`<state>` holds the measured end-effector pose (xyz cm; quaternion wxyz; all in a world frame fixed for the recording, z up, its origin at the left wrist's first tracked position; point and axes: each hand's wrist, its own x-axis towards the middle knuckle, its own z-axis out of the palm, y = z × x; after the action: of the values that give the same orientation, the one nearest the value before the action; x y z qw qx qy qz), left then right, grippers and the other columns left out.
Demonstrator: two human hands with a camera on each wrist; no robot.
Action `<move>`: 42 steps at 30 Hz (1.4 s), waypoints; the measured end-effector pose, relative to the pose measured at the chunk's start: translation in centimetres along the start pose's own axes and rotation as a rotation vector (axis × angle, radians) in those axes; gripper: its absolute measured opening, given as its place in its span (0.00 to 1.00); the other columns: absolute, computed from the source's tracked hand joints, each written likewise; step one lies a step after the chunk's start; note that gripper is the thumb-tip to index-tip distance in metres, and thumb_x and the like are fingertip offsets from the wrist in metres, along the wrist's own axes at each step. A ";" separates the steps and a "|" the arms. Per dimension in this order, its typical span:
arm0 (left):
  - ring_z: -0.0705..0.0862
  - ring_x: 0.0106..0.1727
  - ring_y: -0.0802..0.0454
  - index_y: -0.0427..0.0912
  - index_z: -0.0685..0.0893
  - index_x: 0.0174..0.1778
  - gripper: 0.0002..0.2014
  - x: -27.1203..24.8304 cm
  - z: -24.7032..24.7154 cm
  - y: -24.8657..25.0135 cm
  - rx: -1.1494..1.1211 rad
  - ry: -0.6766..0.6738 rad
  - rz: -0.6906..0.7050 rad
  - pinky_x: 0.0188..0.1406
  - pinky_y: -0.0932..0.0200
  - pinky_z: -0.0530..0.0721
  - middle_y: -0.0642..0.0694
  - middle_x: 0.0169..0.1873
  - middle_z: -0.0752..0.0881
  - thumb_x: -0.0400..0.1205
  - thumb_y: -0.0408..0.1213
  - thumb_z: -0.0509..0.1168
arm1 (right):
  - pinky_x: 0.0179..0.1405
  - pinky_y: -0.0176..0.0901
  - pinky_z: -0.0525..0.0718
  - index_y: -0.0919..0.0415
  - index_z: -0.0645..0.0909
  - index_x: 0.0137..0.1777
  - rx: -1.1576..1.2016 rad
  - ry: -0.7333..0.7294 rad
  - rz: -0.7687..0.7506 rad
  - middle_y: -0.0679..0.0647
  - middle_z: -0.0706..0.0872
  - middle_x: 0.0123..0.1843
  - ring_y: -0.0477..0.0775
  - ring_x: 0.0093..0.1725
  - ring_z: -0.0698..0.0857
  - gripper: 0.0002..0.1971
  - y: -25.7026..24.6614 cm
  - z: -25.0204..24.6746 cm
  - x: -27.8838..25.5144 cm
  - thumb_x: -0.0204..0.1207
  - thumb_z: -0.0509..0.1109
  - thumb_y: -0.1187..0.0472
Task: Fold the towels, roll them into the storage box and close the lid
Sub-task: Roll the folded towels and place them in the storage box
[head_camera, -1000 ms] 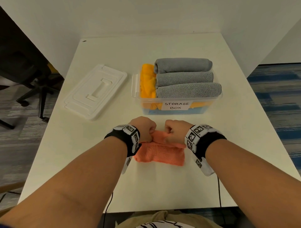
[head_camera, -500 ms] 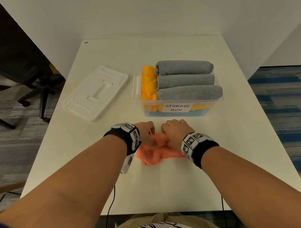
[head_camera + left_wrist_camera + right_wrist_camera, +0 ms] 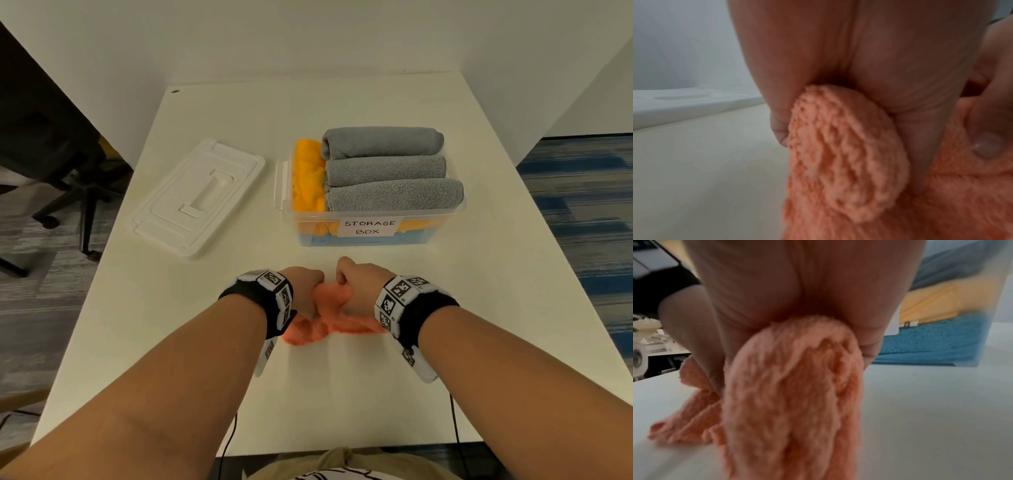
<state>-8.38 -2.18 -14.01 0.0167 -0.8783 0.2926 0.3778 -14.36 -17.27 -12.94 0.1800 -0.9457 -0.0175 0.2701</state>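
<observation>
The table [image 3: 342,113] carries the clear box [image 3: 373,236] at far right of centre, labelled as storage and packed: three grey rolls [image 3: 387,169] lie side by side on top, a yellow towel [image 3: 308,178] stands at their left end, and blue cloth shows through the near wall at the bottom. The white lid [image 3: 198,195] lies flat to the left of the box, apart from it, so closing is not yet done. Just near of the box sits the orange towel [image 3: 329,322], and this is where things have changed: a second ago it lay as a flat folded strip under both fists, half a second ago it was bunching, and now it is gathered into a thick roll with a loose flap spilling onto the table at near left. The left hand [image 3: 305,291] has its fingers curled round the left end of the roll, and the right hand [image 3: 363,287] is clamped on the right end; both wrist views show cloth bulging from each closed grip. Rolling looks nearly finished; what remains, I judge, is tucking the flap, fitting this roll into a crowded box, then fetching the lid.
</observation>
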 end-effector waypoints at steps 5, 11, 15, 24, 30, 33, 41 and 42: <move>0.76 0.44 0.52 0.48 0.72 0.51 0.18 -0.6 -0.7 -0.5 -0.171 -0.088 -0.035 0.40 0.60 0.73 0.53 0.42 0.77 0.77 0.55 0.70 | 0.55 0.48 0.75 0.53 0.75 0.67 -0.374 0.047 -0.117 0.54 0.80 0.59 0.59 0.57 0.81 0.22 -0.3 0.4 0.7 0.72 0.71 0.54; 0.80 0.52 0.48 0.47 0.74 0.61 0.33 -0.6 -0.1 0.0 -0.134 -0.085 -0.081 0.51 0.53 0.81 0.49 0.54 0.81 0.67 0.58 0.77 | 0.57 0.49 0.72 0.55 0.78 0.61 -0.450 0.128 -0.138 0.54 0.77 0.59 0.58 0.59 0.78 0.18 -0.5 1.0 0.4 0.70 0.71 0.58; 0.86 0.47 0.46 0.47 0.83 0.53 0.26 -0.6 0.4 0.8 -0.057 -0.125 -0.095 0.54 0.46 0.86 0.47 0.46 0.88 0.65 0.60 0.71 | 0.58 0.50 0.70 0.54 0.75 0.59 -0.461 0.160 -0.144 0.53 0.76 0.58 0.57 0.58 0.77 0.17 -0.5 1.1 0.1 0.70 0.70 0.58; 0.83 0.41 0.50 0.47 0.78 0.46 0.11 -1.8 -1.6 0.1 -0.008 -0.001 -0.091 0.34 0.59 0.77 0.50 0.38 0.83 0.71 0.38 0.70 | 0.63 0.56 0.70 0.50 0.64 0.52 -0.276 0.108 -0.049 0.48 0.83 0.37 0.55 0.35 0.79 0.15 -0.6 0.3 -0.5 0.74 0.66 0.49; 0.86 0.48 0.48 0.59 0.79 0.54 0.21 -4.7 -5.9 -2.8 -0.413 0.129 -0.133 0.34 0.57 0.88 0.50 0.51 0.83 0.69 0.43 0.78 | 0.59 0.53 0.75 0.48 0.65 0.63 -0.160 0.234 -0.047 0.48 0.85 0.48 0.58 0.49 0.82 0.22 -2.0 -3.0 -1.6 0.72 0.67 0.45; 0.85 0.51 0.46 0.57 0.80 0.58 0.23 -6.6 -8.2 -3.5 -0.614 0.193 -0.125 0.36 0.57 0.90 0.49 0.54 0.80 0.71 0.36 0.78 | 0.61 0.54 0.75 0.49 0.66 0.67 -0.118 0.348 -0.095 0.47 0.85 0.51 0.56 0.49 0.85 0.24 -3.0 -4.6 -1.6 0.73 0.67 0.46; 0.84 0.45 0.51 0.48 0.80 0.63 0.23 -8.8 -11.4 -4.9 -1.132 0.432 -0.025 0.38 0.60 0.85 0.42 0.49 0.85 0.75 0.22 0.71 | 0.39 0.44 0.75 0.54 0.75 0.56 0.114 0.527 -0.093 0.50 0.81 0.49 0.55 0.44 0.82 0.13 -4.7 -8.0 -1.1 0.73 0.67 0.54; 0.83 0.46 0.51 0.46 0.79 0.65 0.24 -8.8 -11.6 -5.0 -1.217 0.458 0.014 0.39 0.60 0.85 0.42 0.50 0.84 0.75 0.22 0.71 | 0.39 0.43 0.73 0.56 0.75 0.56 0.119 0.548 -0.087 0.50 0.79 0.49 0.55 0.43 0.80 0.12 -4.8 -8.3 -1.0 0.75 0.66 0.55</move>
<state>-2.94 3.44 -0.72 -0.5491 -0.7871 0.0279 0.2795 -10.63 -15.64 -4.16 0.2448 -0.9695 0.0074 -0.0031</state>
